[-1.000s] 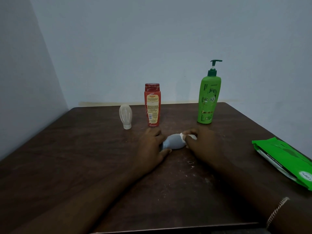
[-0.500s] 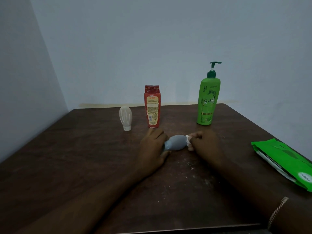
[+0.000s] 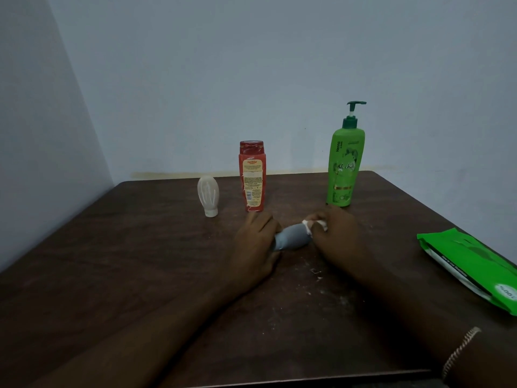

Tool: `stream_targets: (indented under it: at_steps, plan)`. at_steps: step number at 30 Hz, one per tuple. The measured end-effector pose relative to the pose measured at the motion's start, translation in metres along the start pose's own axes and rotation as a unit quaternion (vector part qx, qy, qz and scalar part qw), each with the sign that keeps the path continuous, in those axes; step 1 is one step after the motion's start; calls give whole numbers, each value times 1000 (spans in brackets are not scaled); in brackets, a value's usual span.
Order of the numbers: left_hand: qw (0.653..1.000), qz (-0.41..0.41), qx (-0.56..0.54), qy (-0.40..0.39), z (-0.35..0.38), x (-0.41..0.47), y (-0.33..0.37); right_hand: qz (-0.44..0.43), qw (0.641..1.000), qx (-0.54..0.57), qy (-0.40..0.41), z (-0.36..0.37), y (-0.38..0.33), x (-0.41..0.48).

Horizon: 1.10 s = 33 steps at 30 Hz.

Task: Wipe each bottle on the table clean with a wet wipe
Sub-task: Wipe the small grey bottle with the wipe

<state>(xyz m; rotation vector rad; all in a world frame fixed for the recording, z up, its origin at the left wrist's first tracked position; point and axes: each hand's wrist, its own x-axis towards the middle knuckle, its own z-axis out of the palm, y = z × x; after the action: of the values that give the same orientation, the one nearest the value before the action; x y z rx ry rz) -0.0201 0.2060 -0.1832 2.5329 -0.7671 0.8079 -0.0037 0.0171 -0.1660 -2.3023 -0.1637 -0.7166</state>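
A small grey bottle [image 3: 292, 238] lies on its side in the middle of the dark wooden table [image 3: 140, 261]. My left hand [image 3: 256, 245] grips its left end. My right hand [image 3: 334, 233] holds a crumpled white wet wipe [image 3: 313, 224] against the bottle's right end. Behind them stand a red bottle [image 3: 251, 177], a tall green pump bottle [image 3: 345, 163] and a small clear bottle [image 3: 208, 196] resting on its cap.
A green wet-wipe pack [image 3: 470, 267] lies at the table's right edge. White crumbs [image 3: 316, 271] speckle the wood in front of my hands. Pale walls close off the back and left of the table.
The wipe in my right hand has slid from the middle of the grey bottle to its right end, uncovering the bottle's body. My left hand has stayed on the left end.
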Motion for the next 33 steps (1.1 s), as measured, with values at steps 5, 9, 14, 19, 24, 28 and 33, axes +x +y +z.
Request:
stream_targets:
  at_steps: [5,9,14,19,24,28,33]
  plan:
    - [1000,-1,-3,9,1,-1,-2,-119,993,7,-21,2,-8,-9]
    - [1000,-3,-13,2,3,-1,-5,-187,979,-2,-80,3,-14,-11]
    - [998,-35,-59,1,6,-1,-7,-139,989,-26,-45,-3,-8,-6]
    - [992,-80,-94,5,3,-1,-12,-144,983,-83,-83,-7,-15,-8]
    - [982,-140,-129,-3,1,-1,-16,-128,982,-103,-94,-8,-20,-10]
    - [954,-204,-219,-24,3,-1,-14,-122,981,-109,-108,-5,-21,-13]
    - [965,-189,-177,-40,4,0,-13,-174,977,-60,-107,-4,-20,-16]
